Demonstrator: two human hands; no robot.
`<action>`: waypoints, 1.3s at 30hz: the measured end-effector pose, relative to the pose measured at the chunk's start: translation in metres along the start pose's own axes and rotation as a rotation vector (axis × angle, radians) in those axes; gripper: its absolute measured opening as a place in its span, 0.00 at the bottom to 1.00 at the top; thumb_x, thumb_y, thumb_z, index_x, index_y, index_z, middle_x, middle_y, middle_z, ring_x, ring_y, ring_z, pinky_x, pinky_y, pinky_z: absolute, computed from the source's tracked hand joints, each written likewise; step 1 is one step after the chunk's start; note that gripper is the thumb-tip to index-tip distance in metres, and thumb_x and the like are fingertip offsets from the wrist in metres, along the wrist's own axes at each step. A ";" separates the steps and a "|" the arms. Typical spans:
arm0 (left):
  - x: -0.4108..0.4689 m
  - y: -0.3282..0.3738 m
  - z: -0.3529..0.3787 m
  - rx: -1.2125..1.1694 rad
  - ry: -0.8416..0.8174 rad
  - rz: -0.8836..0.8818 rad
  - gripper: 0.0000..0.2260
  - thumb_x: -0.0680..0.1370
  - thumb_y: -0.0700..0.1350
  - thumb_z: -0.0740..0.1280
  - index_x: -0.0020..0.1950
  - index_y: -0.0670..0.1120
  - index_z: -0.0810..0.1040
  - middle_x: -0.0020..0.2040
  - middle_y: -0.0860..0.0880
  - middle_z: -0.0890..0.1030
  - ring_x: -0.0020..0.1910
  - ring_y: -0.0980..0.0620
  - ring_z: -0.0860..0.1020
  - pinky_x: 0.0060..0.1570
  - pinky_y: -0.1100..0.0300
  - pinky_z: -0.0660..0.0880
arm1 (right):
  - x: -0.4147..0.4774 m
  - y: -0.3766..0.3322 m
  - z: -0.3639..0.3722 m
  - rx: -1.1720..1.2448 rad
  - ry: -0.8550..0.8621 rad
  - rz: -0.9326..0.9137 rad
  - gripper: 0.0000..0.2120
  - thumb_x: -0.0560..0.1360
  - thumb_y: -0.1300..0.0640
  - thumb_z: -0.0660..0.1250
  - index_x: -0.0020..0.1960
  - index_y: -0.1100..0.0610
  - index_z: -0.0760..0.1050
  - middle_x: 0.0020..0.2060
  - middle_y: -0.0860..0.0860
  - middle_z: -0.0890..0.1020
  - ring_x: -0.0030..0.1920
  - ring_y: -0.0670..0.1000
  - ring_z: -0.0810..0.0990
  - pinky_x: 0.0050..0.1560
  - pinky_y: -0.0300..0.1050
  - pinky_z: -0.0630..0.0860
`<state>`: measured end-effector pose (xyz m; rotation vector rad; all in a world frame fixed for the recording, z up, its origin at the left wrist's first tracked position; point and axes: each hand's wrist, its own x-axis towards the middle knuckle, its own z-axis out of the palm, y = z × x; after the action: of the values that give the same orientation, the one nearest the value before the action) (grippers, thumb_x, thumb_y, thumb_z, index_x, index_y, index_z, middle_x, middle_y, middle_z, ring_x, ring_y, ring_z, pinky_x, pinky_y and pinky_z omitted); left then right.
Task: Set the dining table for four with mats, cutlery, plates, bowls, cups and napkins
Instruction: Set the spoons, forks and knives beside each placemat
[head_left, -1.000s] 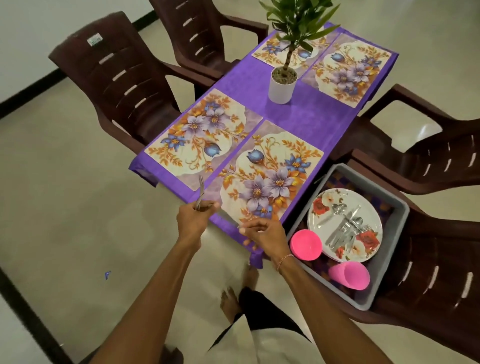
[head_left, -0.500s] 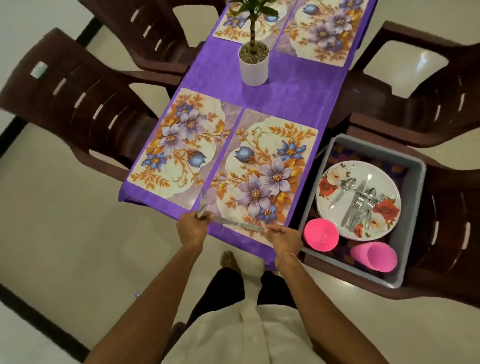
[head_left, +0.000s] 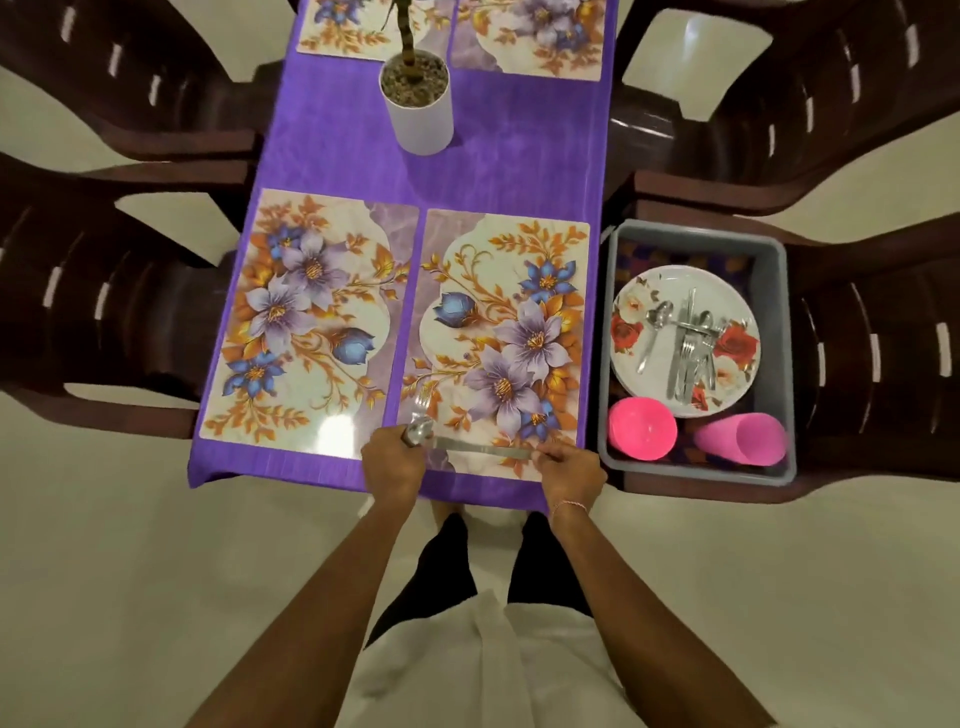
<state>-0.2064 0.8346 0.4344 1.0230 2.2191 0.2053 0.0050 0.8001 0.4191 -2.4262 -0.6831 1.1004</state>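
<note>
On the dining table (head_left: 519, 156), under its purple cloth, the first step looks done: four floral mats lie in pairs, the near-left mat (head_left: 311, 322) and near-right mat (head_left: 498, 338) side by side and the two far mats (head_left: 353, 26) cut off by the top of the view. Brown chairs ring the table. One chair on the right (head_left: 883, 338) carries a grey tub (head_left: 696, 228), which holds most of what is left to lay. In it are a stack of rose-patterned plates (head_left: 727, 291) with loose cutlery (head_left: 685, 343) on top, a pink bowl (head_left: 643, 428) and a pink cup (head_left: 740, 439) on its side. I see no napkins. A potted plant (head_left: 415, 109) stands mid-table.

No mat bears a finished setting, so I judge the task to be early, at the first cutlery.

At the near edge of the near-right mat, the left hand (head_left: 392, 462) is curled round a fork (head_left: 423, 397) and a spoon (head_left: 418, 431). The right hand (head_left: 569, 475) pinches one end of a knife (head_left: 483, 446), which spans the gap between the hands just above the mat. Whether the left hand also holds the knife's other end I cannot tell.

A second ago the right hand sat close beside the left and no knife showed between them. By half a second ago the hands had drawn apart with the knife between them, as now. The tub's contents are unchanged, and the view now looks more steeply down.
</note>
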 end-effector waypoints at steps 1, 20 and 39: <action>0.001 -0.002 0.000 0.016 0.006 0.018 0.08 0.78 0.45 0.74 0.50 0.41 0.86 0.43 0.43 0.85 0.40 0.46 0.80 0.39 0.56 0.72 | 0.001 0.000 0.000 -0.005 0.005 0.019 0.08 0.72 0.61 0.77 0.50 0.53 0.88 0.45 0.50 0.89 0.48 0.54 0.85 0.46 0.37 0.73; -0.001 -0.020 0.003 0.061 0.006 0.171 0.06 0.79 0.41 0.73 0.54 0.41 0.84 0.48 0.44 0.84 0.47 0.45 0.81 0.47 0.57 0.72 | 0.003 0.007 0.008 -0.014 0.066 -0.088 0.06 0.71 0.63 0.78 0.48 0.56 0.88 0.42 0.51 0.88 0.44 0.53 0.86 0.51 0.48 0.83; 0.004 -0.018 -0.015 -0.278 -0.048 0.010 0.13 0.79 0.53 0.72 0.58 0.46 0.82 0.49 0.51 0.82 0.49 0.49 0.79 0.43 0.58 0.73 | 0.008 0.010 -0.004 0.269 0.086 -0.043 0.08 0.73 0.55 0.78 0.51 0.56 0.86 0.42 0.51 0.87 0.44 0.51 0.86 0.48 0.48 0.84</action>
<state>-0.2288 0.8274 0.4361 0.8769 2.0719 0.4742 0.0151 0.7954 0.4116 -2.2052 -0.5198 0.9947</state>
